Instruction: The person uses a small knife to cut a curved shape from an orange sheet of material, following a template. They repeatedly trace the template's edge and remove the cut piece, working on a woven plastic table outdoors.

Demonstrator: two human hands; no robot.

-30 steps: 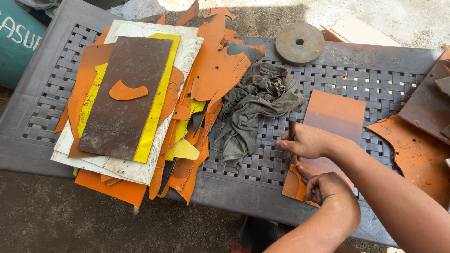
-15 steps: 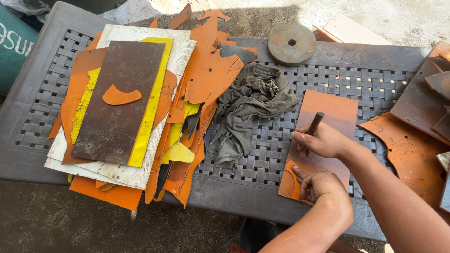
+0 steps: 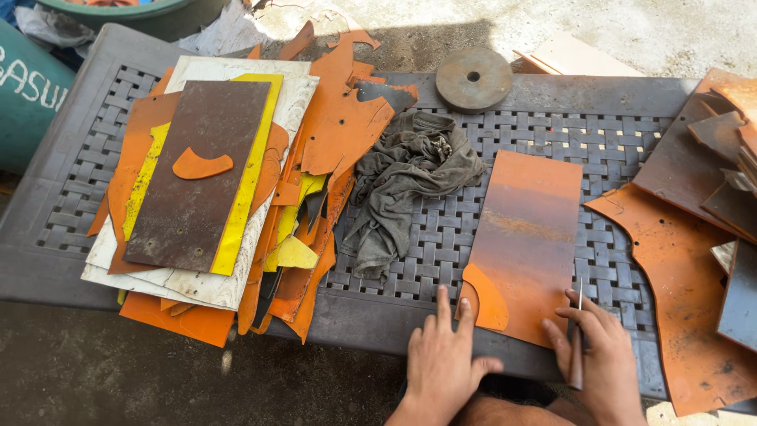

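An orange-brown rectangular sheet (image 3: pixel 530 229) lies on the grey woven-pattern table (image 3: pixel 599 150). A small curved orange piece (image 3: pixel 487 301) rests on the sheet's near left corner. My left hand (image 3: pixel 443 364) lies flat at the table's near edge, fingers spread, fingertips against that curved piece. My right hand (image 3: pixel 601 359) rests on the sheet's near right corner, closed around a thin dark pointed tool (image 3: pixel 577 347) whose tip points away from me.
A crumpled grey rag (image 3: pixel 410 177) lies left of the sheet. Further left is a heap of orange, yellow, white and brown sheets (image 3: pixel 213 173). A rusty metal disc (image 3: pixel 473 77) sits at the back. More orange and brown offcuts (image 3: pixel 694 260) lie on the right.
Both hands have drawn back from the middle of the sheet to its near edge. The left hand has opened flat beside the curved piece. The tool stays in the right hand.
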